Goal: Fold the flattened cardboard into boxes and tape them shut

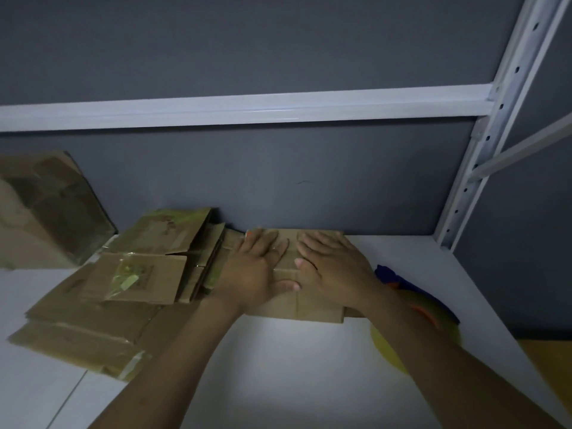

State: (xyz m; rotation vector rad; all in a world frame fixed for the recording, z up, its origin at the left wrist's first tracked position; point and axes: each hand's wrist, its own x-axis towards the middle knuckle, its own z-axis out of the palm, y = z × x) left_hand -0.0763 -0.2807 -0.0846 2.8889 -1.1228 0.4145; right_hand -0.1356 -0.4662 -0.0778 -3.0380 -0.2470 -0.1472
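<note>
A box (297, 308) sits on a white table (278, 376), its back edge against a grey wall (309, 181); the left hand (257, 270) and right hand (334, 270) lie flat on its top, fingers straight and pressing, gripping nothing; the thumbs nearly meet over what looks like the seam between the flaps. The step appears to be closing the flaps, with taping not yet done; no fresh tape shows on the seam. The next move likely calls for one hand to hold the flaps down while the other fetches tape; a blue and orange object (393, 278) over something yellow (390, 348) lies just right of the box, partly behind the right arm, and whether it is a dispenser cannot be told. A pile of flats (93, 320) crowds the left side, just beside the box; the wall blocks the back; a rack post (483, 144) stands at the far right; bare table toward the person offers the room to pull and turn the box.
</note>
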